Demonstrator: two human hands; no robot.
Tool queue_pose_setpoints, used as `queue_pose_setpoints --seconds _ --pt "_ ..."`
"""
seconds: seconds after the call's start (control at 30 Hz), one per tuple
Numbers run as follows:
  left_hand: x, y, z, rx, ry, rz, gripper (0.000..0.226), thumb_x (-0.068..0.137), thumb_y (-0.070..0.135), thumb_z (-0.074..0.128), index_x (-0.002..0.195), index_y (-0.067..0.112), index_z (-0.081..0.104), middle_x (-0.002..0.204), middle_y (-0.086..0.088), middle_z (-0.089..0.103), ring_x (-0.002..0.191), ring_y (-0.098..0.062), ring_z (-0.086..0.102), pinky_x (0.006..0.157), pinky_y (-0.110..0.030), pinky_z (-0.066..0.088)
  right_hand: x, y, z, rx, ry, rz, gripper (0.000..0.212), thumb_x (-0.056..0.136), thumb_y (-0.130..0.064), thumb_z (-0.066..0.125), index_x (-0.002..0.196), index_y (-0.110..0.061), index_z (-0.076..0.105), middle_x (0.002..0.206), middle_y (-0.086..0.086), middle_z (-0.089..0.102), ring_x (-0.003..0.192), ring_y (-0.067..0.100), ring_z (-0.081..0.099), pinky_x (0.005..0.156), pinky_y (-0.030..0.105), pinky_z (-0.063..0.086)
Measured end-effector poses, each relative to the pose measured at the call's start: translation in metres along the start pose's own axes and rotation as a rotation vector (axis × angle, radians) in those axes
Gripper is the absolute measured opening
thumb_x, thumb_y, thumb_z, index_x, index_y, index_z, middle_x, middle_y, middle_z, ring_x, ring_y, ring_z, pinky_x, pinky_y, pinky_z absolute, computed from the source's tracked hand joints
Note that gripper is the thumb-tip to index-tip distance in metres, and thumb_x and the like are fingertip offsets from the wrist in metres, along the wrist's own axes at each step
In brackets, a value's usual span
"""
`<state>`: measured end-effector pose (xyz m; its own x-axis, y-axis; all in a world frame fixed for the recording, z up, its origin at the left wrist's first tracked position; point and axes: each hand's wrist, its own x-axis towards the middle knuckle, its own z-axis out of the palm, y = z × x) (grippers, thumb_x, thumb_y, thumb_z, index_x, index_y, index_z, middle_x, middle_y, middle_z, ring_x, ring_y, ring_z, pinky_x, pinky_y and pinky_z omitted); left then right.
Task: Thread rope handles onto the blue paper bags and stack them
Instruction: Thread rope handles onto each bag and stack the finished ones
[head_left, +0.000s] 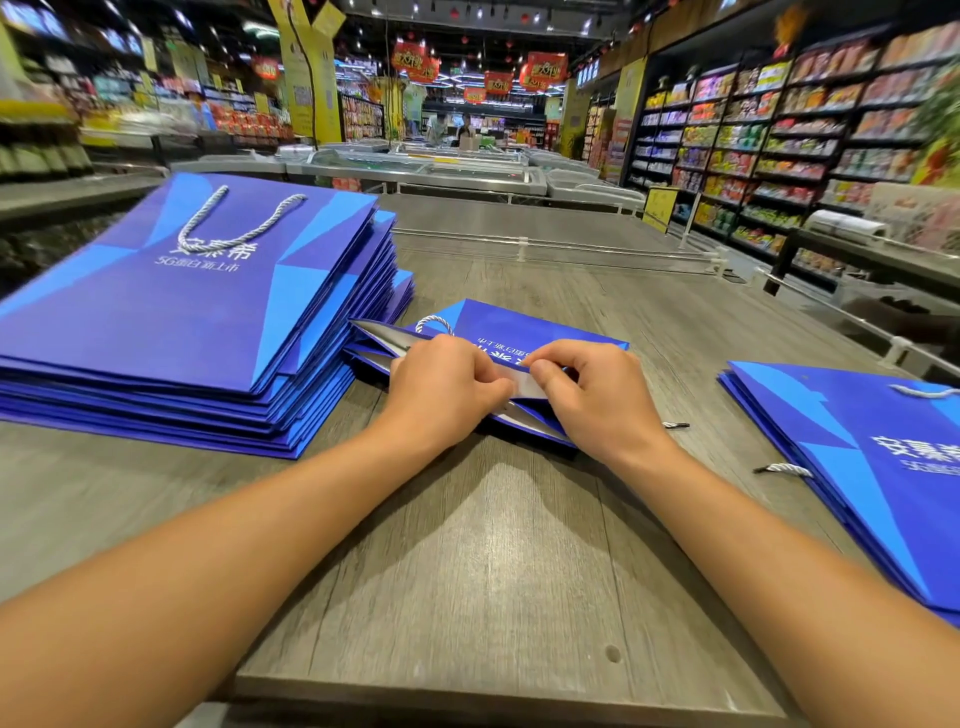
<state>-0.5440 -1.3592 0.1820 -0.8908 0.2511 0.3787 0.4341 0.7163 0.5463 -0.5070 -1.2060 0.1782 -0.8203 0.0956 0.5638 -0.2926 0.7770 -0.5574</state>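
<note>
A flat blue paper bag (511, 325) lies in the middle of the grey wooden table (498, 545), its open mouth toward me. My left hand (441, 384) and my right hand (592, 389) both pinch its near top edge, fingers curled over the white inner lip. A white rope loop (434, 322) shows at the bag's far left. A rope end with a black tip (675, 425) pokes out to the right of my right hand. On the left stands a tall stack of blue bags (171, 322), with a white rope handle (236, 223) on the top one.
A smaller pile of blue bags (872, 478) lies at the right edge, with rope ends (784, 469) sticking out. Beyond the table are supermarket freezers (415, 171) and stocked shelves (779, 156). A person stands far down the aisle.
</note>
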Motion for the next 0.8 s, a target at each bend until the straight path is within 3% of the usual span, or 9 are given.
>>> queue_pose_setpoints --seconds 0.1,0.2,0.3,0.47,0.57,0.63,0.7,0.8 --pt "0.001 -0.001 -0.002 -0.062 -0.039 0.0 0.016 0.081 0.026 0.068 0.069 0.019 0.076 0.061 0.004 0.067 0.065 -0.012 0.057 0.064 -0.024 0.042 0.002 0.001 0.0 0.028 -0.013 0.045 0.016 0.093 -0.016 0.062 0.091 -0.016 0.077 0.079 -0.019 0.064 0.071 -0.014 0.054 0.067 0.002 0.034" --pt "0.003 -0.005 -0.004 -0.074 -0.095 0.016 0.02 0.08 0.024 0.071 0.061 0.019 0.069 0.047 0.011 0.055 0.05 0.001 0.051 0.049 -0.012 0.033 0.004 0.006 -0.001 -0.015 0.002 0.085 0.016 0.093 -0.018 0.061 0.087 -0.018 0.075 0.081 -0.012 0.068 0.073 -0.001 0.057 0.069 0.014 0.037" --pt "0.002 -0.01 -0.006 -0.084 -0.18 0.058 0.023 0.078 0.02 0.073 0.057 0.02 0.065 0.041 0.015 0.05 0.044 0.002 0.047 0.047 -0.01 0.032 0.006 0.018 -0.009 -0.052 0.033 0.17 0.017 0.094 -0.018 0.059 0.086 -0.018 0.074 0.087 -0.005 0.072 0.085 0.013 0.061 0.072 0.022 0.035" --pt "-0.001 -0.013 -0.014 -0.083 -0.249 0.137 0.018 0.078 0.031 0.078 0.065 0.021 0.072 0.051 0.01 0.056 0.05 -0.004 0.046 0.048 -0.013 0.032 0.007 0.026 -0.018 -0.072 -0.004 0.218 0.017 0.094 -0.02 0.059 0.087 -0.019 0.074 0.087 -0.007 0.07 0.088 0.012 0.059 0.077 0.024 0.037" --pt "0.002 -0.015 -0.014 -0.089 -0.058 0.099 0.021 0.082 0.039 0.073 0.076 0.02 0.075 0.069 0.004 0.066 0.067 -0.009 0.056 0.06 -0.019 0.035 0.005 0.023 -0.02 -0.082 -0.039 0.186 0.015 0.092 -0.021 0.062 0.082 -0.022 0.073 0.079 -0.012 0.068 0.079 0.008 0.058 0.077 0.025 0.042" --pt "0.008 -0.021 -0.013 -0.03 0.087 0.013 0.028 0.084 0.049 0.066 0.091 0.022 0.073 0.09 0.003 0.065 0.092 -0.018 0.057 0.075 -0.023 0.035 0.001 0.014 -0.023 -0.057 -0.155 0.107 0.013 0.088 -0.021 0.067 0.077 -0.024 0.072 0.071 -0.017 0.066 0.068 -0.002 0.057 0.07 0.018 0.041" --pt "0.014 -0.03 -0.011 0.175 -0.003 -0.084 0.049 0.081 0.067 0.056 0.102 0.024 0.066 0.11 -0.003 0.057 0.112 -0.029 0.047 0.091 -0.033 0.037 -0.004 0.002 -0.026 0.024 -0.345 0.064 0.011 0.084 -0.022 0.071 0.074 -0.022 0.075 0.067 -0.012 0.069 0.06 -0.002 0.058 0.066 0.016 0.043" --pt "0.014 -0.037 -0.009 0.378 -0.299 -0.139 0.065 0.067 0.088 0.043 0.081 0.026 0.052 0.113 -0.005 0.056 0.116 -0.031 0.042 0.096 -0.044 0.042 -0.005 -0.006 -0.031 0.215 -0.453 0.159 0.017 0.086 -0.021 0.068 0.071 -0.017 0.075 0.07 -0.002 0.071 0.057 0.01 0.061 0.069 0.03 0.052"
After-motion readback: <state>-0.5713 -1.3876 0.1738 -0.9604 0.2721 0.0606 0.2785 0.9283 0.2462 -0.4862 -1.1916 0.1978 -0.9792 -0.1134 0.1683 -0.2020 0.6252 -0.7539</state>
